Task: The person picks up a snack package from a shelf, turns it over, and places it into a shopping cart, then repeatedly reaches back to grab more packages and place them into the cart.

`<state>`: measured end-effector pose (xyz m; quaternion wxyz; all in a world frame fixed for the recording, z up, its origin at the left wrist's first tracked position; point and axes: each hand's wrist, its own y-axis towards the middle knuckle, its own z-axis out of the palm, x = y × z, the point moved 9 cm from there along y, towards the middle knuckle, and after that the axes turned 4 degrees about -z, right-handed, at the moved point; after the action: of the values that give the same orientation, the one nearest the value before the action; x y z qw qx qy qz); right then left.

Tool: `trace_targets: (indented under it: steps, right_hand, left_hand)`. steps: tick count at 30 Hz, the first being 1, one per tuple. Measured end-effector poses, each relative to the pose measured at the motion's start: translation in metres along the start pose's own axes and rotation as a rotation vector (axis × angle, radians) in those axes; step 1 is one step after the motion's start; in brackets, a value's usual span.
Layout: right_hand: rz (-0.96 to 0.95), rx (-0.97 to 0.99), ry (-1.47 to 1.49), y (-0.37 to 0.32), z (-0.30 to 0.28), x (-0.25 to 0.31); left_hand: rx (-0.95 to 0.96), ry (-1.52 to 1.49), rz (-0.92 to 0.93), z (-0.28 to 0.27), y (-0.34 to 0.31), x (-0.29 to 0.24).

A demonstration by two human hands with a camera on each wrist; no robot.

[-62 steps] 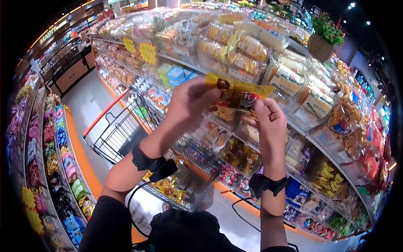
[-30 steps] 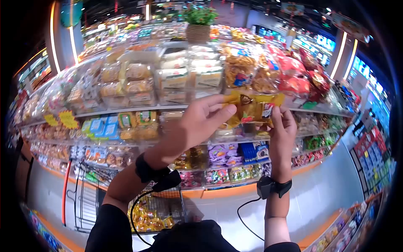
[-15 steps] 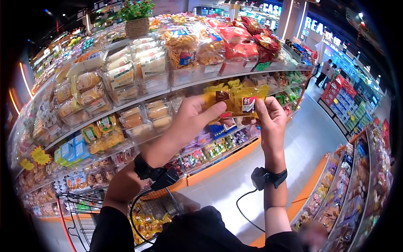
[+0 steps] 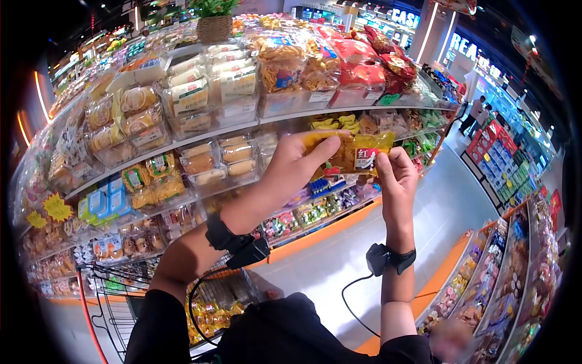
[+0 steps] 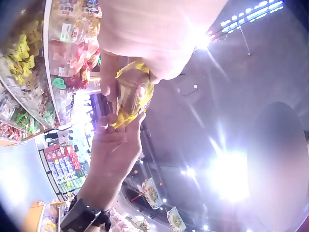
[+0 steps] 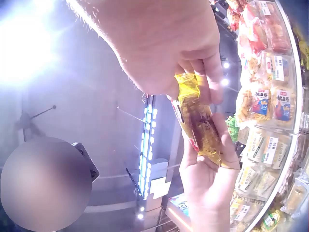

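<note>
evenly, the yellow packet [image 4: 347, 159] is pinched at both ends

it sits right of centre in the head view, raised in front of the shelf [image 4: 357, 111]. the left hand [image 4: 297, 161] has its grip pinching the left end, thumb on the front; the right hand [image 4: 398, 176] has its grip pinching the right end, by the label [image 4: 365, 159]. i'd keep both pinches light, since the film looks thin and a hard pull could split a seam. thumbs nearer the ends would leave more of the printing readable, and a slight tilt may help too.

against the frame just before, the left thumb has slid inward over a dark emblem that showed then, while the right thumb remains by the label. the shelf and plant basket [image 4: 214, 29] lie a little farther right in the picture.
</note>
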<state>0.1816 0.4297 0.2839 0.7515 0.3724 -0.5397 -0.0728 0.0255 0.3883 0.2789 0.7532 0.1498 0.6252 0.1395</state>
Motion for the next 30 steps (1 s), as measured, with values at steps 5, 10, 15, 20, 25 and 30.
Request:
trace_targets:
  steps: [5, 10, 15, 20, 25, 30]
  right_hand:
    - [0.01, -0.01, -0.08, -0.002, -0.012, 0.013]
    - [0.058, 0.019, -0.148, -0.009, -0.022, 0.027]
    - [0.107, -0.029, -0.303, -0.017, -0.049, 0.045]
    - [0.02, -0.114, -0.376, -0.035, -0.084, 0.068]
    - [0.07, -0.239, -0.388, -0.07, -0.113, 0.08]
    - [0.141, -0.245, -0.399, -0.093, -0.115, 0.077]
  left_hand:
    - [-0.024, 0.1, 0.066, 0.009, -0.003, -0.007]
    - [-0.029, 0.069, 0.069, 0.016, 0.002, -0.008]
    - [0.047, 0.035, 0.054, 0.045, 0.015, -0.003]
    - [0.214, -0.038, 0.045, 0.087, 0.025, 0.016]
    - [0.411, -0.169, -0.09, 0.132, 0.008, 0.038]
    - [0.439, -0.133, -0.079, 0.134, -0.004, 0.057]
